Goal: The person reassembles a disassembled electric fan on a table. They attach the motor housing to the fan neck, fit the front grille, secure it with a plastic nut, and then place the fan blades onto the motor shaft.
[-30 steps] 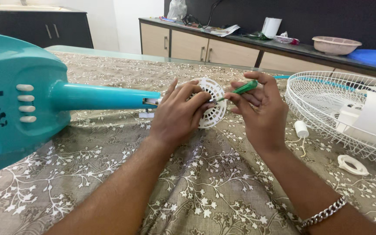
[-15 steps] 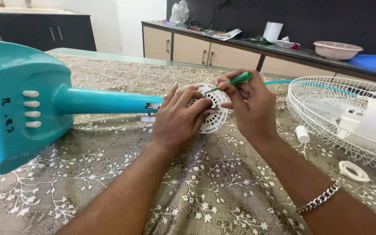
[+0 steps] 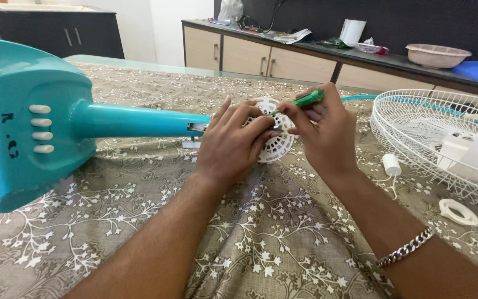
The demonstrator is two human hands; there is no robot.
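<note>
On the patterned tablecloth (image 3: 283, 232), a white vented motor cover (image 3: 276, 141) is lying at the end of the teal fan stand (image 3: 134, 122). The left hand (image 3: 232, 145) is gripping it, while the right hand (image 3: 323, 133) is pinching a green screwdriver (image 3: 303, 101) against it. A white wire guard (image 3: 421, 138) is sitting well apart.

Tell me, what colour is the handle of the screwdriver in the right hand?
Green, seen in the head view: the screwdriver sits in the right hand.

Home interior, floral cloth (image 3: 261, 238) on desk, wooden sideboard (image 3: 261, 58) with drawers, clutter on top, plastic basin (image 3: 437, 55)
</note>
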